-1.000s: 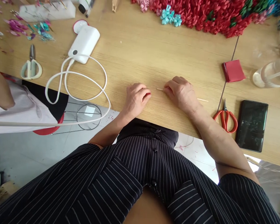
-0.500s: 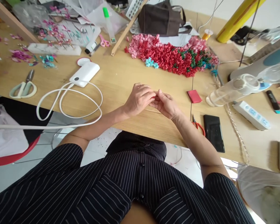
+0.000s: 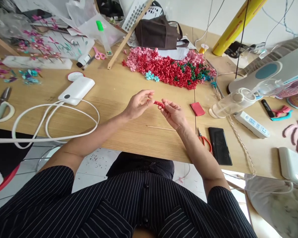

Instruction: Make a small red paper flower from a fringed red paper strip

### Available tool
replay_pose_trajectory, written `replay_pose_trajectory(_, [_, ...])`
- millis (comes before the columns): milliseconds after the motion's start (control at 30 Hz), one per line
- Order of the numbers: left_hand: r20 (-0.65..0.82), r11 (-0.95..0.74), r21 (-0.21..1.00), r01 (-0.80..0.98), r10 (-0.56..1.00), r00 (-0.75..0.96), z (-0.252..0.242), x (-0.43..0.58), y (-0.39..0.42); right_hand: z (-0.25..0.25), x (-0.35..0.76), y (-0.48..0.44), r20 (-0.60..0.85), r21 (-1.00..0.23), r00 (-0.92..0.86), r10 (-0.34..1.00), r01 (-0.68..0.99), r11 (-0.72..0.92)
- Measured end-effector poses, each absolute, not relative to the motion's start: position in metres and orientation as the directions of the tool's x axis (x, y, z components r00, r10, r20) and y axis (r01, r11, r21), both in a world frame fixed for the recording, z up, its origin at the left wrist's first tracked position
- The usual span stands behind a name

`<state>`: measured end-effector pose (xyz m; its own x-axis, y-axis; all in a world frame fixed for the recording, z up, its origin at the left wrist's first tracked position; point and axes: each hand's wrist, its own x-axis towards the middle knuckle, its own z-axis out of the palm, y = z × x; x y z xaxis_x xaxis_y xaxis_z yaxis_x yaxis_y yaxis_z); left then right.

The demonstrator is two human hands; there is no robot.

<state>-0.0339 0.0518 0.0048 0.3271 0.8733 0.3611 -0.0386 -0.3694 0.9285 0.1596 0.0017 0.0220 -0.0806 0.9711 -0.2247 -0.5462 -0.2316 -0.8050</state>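
Note:
Above the table, a small narrow red strip [image 3: 159, 103] with darker marks stretches between my two hands. My right hand [image 3: 174, 114] pinches its right end between thumb and fingers. At its left end are the thumb and a fingertip of my left hand [image 3: 139, 105], closed on it, while the other fingers are lifted and slightly apart. Below the hands a thin wooden stick [image 3: 161, 127] lies on the tabletop. To the right of my right hand is a folded red square [image 3: 197, 108]. Orange-handled pliers [image 3: 205, 142] lie beside my right forearm.
A heap of red and pink flowers [image 3: 171, 71] spreads at the back. A white device [image 3: 76, 90] with a looped cable lies left, near scissors [image 3: 1, 105]. On the right are a black phone [image 3: 220, 146], a clear bottle [image 3: 232, 102] and a power strip [image 3: 251, 124].
My hands have drawn apart, and the red strip between them now shows. The wooden stick has come into fuller view. The camera view has shifted to the right.

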Motion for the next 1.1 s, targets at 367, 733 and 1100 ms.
replay_pose_trajectory(367, [-0.088, 0.223, 0.912, -0.345, 0.927, 0.365, -0.014, -0.021, 0.046, -0.013, 0.174, 0.001, -0.238, -0.89, 0.003, 0.971, -0.402, -0.217])
replay_pose_trajectory(733, [0.076, -0.032, 0.99, -0.14, 0.943, 0.324, -0.018, -0.017, 0.035, -0.004, 0.162, -0.004, 0.096, -0.949, -0.022, 0.995, 0.3, 0.098])
replay_pose_trajectory(1100, [0.487, -0.55, 0.831, 0.083, 0.792, 0.369, -0.028, -0.024, 0.038, -0.008, 0.161, -0.004, -0.257, -0.928, -0.032, 0.966, -0.269, -0.256])
